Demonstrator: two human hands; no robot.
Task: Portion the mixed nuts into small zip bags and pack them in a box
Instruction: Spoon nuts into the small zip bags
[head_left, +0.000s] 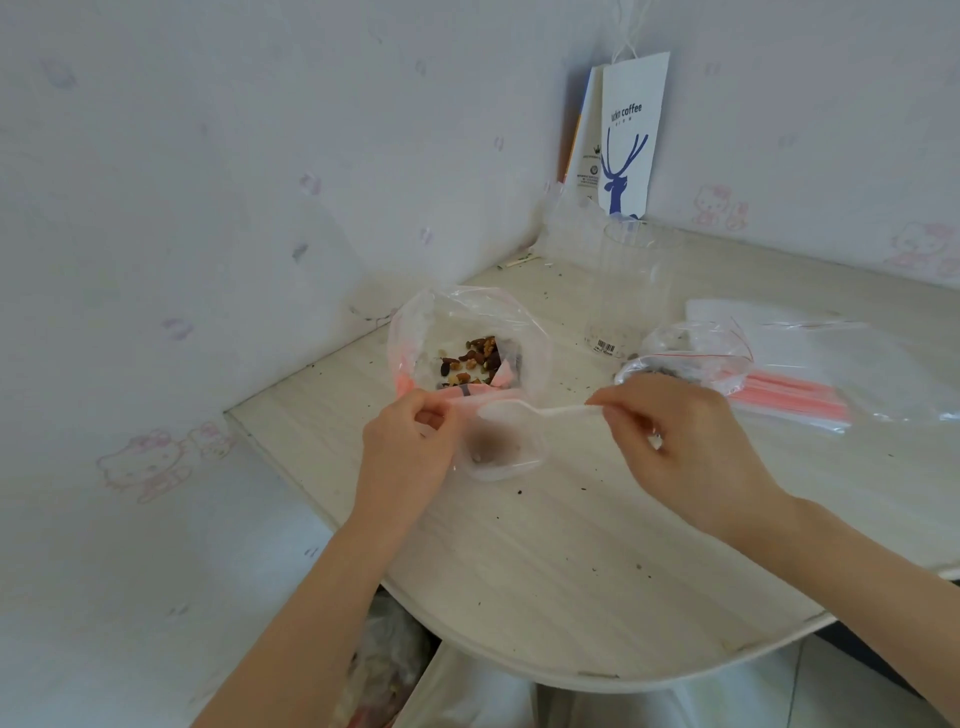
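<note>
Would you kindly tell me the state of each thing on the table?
Large zip bag: open, mixed nuts inside.
Small zip bag: mouth held open by left hand, nearly empty.
Plastic spoon: pinched by right hand, above small bag's mouth.
Clear cup: upright, almost empty.
Spare zip bags: stacked flat.
Paper coffee bag: upright against wall.

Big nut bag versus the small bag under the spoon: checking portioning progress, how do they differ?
The big bag is larger, farther back and holds mixed nuts; the small bag, held by the left hand, is nearer and nearly empty. Both are clear and open.
</note>
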